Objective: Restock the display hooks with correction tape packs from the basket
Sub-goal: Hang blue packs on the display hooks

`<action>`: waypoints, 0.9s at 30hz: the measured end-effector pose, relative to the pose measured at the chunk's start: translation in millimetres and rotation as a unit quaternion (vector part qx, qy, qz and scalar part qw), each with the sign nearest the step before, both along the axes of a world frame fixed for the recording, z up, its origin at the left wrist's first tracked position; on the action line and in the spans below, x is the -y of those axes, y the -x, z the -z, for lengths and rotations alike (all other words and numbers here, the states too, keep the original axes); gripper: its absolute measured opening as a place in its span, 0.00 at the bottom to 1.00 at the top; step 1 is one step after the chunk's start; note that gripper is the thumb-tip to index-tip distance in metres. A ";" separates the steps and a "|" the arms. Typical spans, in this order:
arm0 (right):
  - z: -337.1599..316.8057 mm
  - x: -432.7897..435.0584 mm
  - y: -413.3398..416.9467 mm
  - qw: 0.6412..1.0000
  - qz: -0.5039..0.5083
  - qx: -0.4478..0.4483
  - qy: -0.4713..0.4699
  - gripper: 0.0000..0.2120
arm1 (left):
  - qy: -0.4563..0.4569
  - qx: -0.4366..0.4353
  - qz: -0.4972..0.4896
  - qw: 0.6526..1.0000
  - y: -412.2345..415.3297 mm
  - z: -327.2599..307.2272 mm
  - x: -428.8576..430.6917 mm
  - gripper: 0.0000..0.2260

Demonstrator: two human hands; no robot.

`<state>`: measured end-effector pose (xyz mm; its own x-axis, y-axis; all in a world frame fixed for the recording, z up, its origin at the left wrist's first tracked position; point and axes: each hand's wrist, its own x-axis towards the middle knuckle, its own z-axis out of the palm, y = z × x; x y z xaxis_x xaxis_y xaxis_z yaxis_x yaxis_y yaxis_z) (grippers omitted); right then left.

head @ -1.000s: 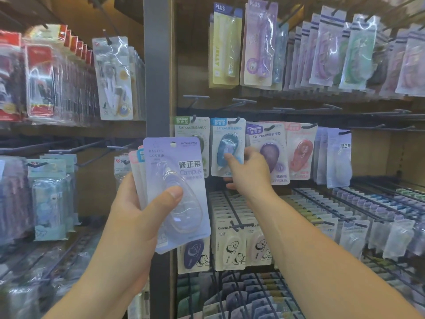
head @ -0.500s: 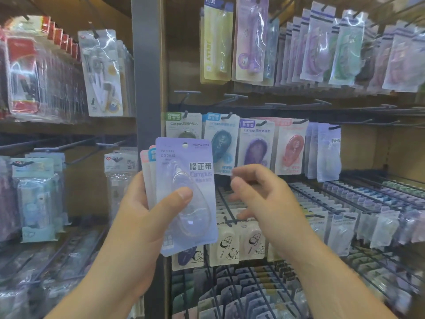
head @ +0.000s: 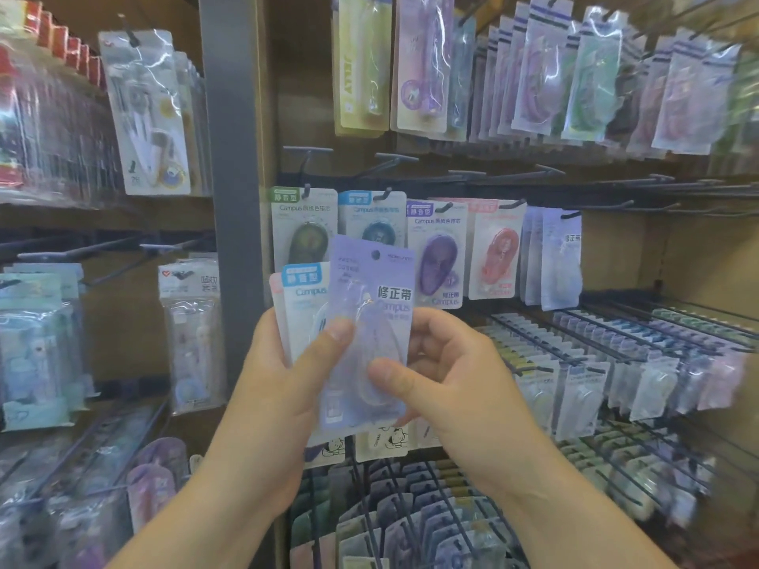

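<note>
My left hand grips a small fan of correction tape packs, with a blue-labelled pack and a pink one behind it. The front pack is pale purple, tilted a little to the right. My right hand pinches that purple pack at its lower right, thumb on the front. Behind the hands, a row of packs hangs on display hooks: green, blue, purple, pink and pale purple. The basket is out of view.
A grey upright post divides the shelving. Bare hooks jut out above the row of packs. More packs hang above, on the left bay, and fill long hooks lower right.
My right hand left the hanging blue pack on the hook, came back down and took hold of the front purple pack. The fan of packs has spread, showing the blue one.
</note>
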<state>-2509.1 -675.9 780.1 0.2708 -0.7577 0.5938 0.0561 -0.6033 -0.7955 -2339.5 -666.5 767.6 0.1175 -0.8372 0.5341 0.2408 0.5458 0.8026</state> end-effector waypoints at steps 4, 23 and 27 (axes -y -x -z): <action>-0.5 1.0 7.8 0.999 -0.009 0.017 -0.029 0.17 | -0.014 0.007 0.035 0.999 -0.1 4.2 2.8 0.25; -4.6 57.9 163.8 0.996 -0.005 0.078 -0.040 0.19 | 0.007 -0.007 -0.013 1.000 132.1 -0.8 56.7 0.27; -13.9 77.3 208.5 0.997 0.029 0.073 -0.019 0.18 | 0.004 -0.024 -0.031 0.999 163.8 0.1 67.0 0.25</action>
